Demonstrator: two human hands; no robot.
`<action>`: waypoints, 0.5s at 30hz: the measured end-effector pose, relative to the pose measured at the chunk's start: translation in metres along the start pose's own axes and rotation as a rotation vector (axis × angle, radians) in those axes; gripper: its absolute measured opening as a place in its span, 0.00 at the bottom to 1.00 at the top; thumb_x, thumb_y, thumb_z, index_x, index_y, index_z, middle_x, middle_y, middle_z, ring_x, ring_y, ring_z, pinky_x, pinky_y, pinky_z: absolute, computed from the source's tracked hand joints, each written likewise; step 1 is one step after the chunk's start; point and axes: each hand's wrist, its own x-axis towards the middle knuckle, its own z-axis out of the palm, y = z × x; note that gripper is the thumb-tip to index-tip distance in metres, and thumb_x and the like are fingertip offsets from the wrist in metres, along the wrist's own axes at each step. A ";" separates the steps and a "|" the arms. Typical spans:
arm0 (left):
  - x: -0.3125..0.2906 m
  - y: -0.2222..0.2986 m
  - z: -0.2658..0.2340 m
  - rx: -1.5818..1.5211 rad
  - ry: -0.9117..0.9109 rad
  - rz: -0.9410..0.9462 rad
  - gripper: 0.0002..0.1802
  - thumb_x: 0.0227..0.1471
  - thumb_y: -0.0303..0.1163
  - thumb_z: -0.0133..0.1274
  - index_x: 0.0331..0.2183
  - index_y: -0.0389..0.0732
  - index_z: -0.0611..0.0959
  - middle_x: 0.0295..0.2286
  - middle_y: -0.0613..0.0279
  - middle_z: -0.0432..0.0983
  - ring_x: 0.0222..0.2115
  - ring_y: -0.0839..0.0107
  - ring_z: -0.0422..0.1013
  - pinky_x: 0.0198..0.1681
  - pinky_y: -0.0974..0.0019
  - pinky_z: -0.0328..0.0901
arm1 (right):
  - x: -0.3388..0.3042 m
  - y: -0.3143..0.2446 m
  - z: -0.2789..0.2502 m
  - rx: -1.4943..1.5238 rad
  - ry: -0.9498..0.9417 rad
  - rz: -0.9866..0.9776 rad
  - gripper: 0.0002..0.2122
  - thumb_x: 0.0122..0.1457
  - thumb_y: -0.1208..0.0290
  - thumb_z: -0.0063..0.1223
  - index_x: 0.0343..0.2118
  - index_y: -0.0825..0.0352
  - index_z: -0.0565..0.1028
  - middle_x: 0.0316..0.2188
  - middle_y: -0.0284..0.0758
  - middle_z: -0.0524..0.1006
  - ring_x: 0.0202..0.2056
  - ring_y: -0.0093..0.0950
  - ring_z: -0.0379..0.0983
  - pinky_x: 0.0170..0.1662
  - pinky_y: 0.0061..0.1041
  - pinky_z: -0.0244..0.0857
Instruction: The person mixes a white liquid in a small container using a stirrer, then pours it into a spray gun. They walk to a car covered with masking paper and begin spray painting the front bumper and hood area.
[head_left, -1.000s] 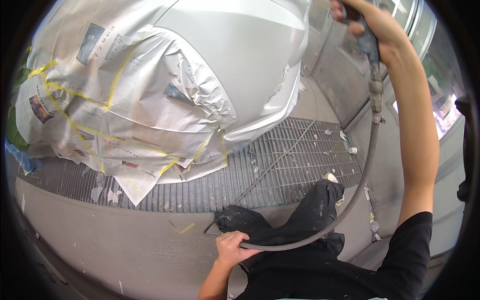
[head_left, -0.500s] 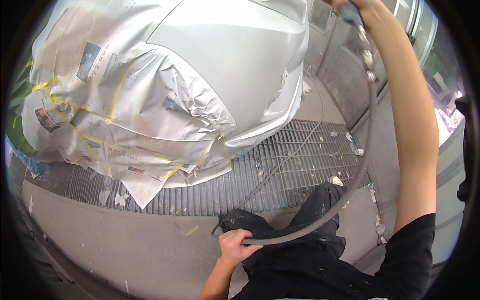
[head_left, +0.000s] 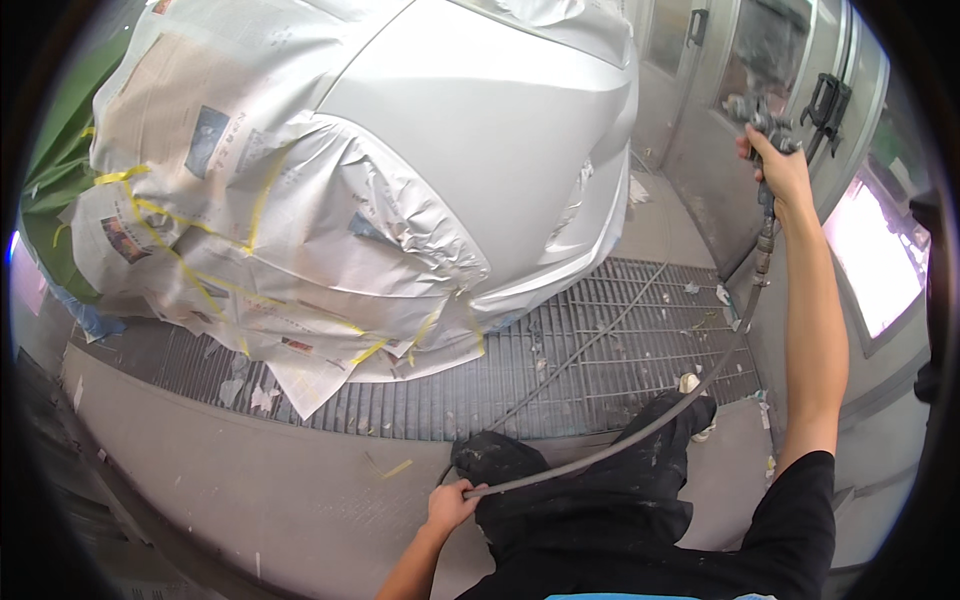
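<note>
My right hand [head_left: 780, 168], raised at the upper right, is closed around the handle of a spray gun [head_left: 765, 120]. A metal coupling under the grip joins the gun to a grey air hose [head_left: 640, 432]. The hose curves down past my knees to my left hand [head_left: 452, 506], whose fingers are wrapped round it. In front of me stands a silver-white car body panel [head_left: 480, 120], apart from both hands. Newspaper masking sheets [head_left: 300, 230] with yellow tape cover the parts left of the panel and above it.
A metal floor grating [head_left: 560, 370] with scraps of paper runs below the car. More hose [head_left: 590, 350] trails across it. Grey doors with a black handle [head_left: 826, 102] line the right side, close to my right arm. Green sheeting [head_left: 65, 190] hangs at the far left.
My right hand has come down and into fuller view with the spray gun. The left hand has shifted slightly left and down on the hose. The view has turned a little.
</note>
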 end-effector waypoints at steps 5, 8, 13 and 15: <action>0.003 -0.015 0.001 -0.099 0.315 0.061 0.27 0.57 0.54 0.62 0.20 0.41 0.81 0.15 0.45 0.71 0.21 0.40 0.72 0.25 0.45 0.64 | -0.068 -0.102 0.068 -0.117 -0.146 -0.754 0.09 0.63 0.64 0.61 0.33 0.64 0.82 0.28 0.29 0.83 0.33 0.20 0.79 0.32 0.26 0.68; 0.005 0.004 -0.005 -0.203 0.431 0.077 0.25 0.57 0.48 0.63 0.19 0.39 0.79 0.14 0.45 0.70 0.18 0.42 0.70 0.24 0.48 0.63 | -0.109 -0.168 0.138 -0.137 -0.233 -1.154 0.10 0.63 0.68 0.58 0.31 0.69 0.82 0.28 0.43 0.83 0.27 0.32 0.80 0.32 0.35 0.74; 0.005 0.037 -0.007 -0.316 0.560 0.174 0.22 0.56 0.39 0.66 0.18 0.36 0.77 0.14 0.46 0.69 0.16 0.44 0.67 0.22 0.52 0.61 | -0.169 -0.242 0.228 -0.301 -0.240 -1.541 0.07 0.54 0.74 0.54 0.27 0.71 0.82 0.26 0.48 0.82 0.31 0.45 0.82 0.36 0.41 0.75; 0.003 0.044 -0.005 -0.363 0.584 0.199 0.22 0.56 0.37 0.66 0.18 0.36 0.77 0.14 0.46 0.68 0.15 0.45 0.66 0.21 0.54 0.61 | -0.184 -0.241 0.237 -0.087 -0.172 -1.669 0.08 0.54 0.74 0.54 0.24 0.69 0.82 0.27 0.48 0.82 0.31 0.45 0.81 0.36 0.41 0.75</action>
